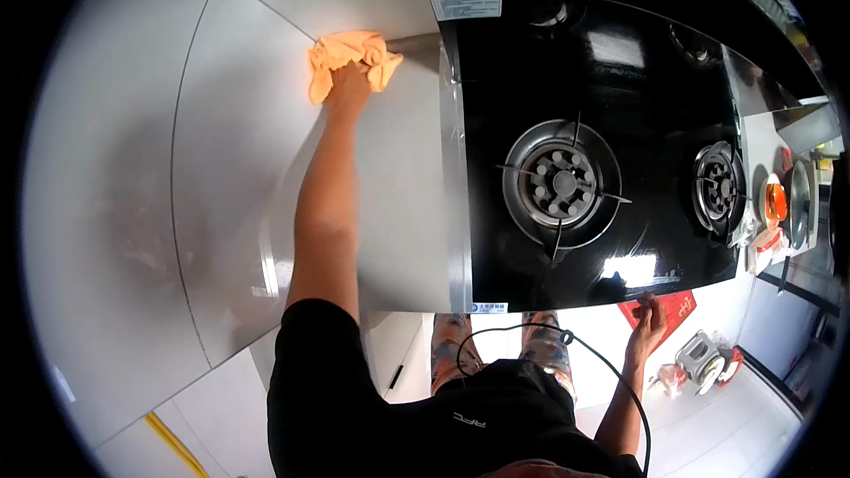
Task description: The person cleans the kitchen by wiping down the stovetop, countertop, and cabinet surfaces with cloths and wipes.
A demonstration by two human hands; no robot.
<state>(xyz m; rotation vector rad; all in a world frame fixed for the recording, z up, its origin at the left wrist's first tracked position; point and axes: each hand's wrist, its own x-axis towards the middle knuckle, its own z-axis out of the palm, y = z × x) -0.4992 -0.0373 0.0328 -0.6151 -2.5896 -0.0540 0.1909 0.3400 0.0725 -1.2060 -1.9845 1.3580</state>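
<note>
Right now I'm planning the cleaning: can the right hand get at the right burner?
Probably yes: the right hand is by the front of the hob, and nothing visible blocks its way to the right burner.

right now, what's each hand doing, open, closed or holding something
Left hand: holding the bunched orange cloth.
Right hand: near the stove, nothing visibly held; open or closed can't be told.

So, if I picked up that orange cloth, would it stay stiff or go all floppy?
Probably floppy: the orange cloth is bunched into soft, loose folds at the left hand. It's likely light too, since it looks like just a piece of fabric. And it probably wouldn't roll if pushed, because its shape is crumpled and uneven.
</note>
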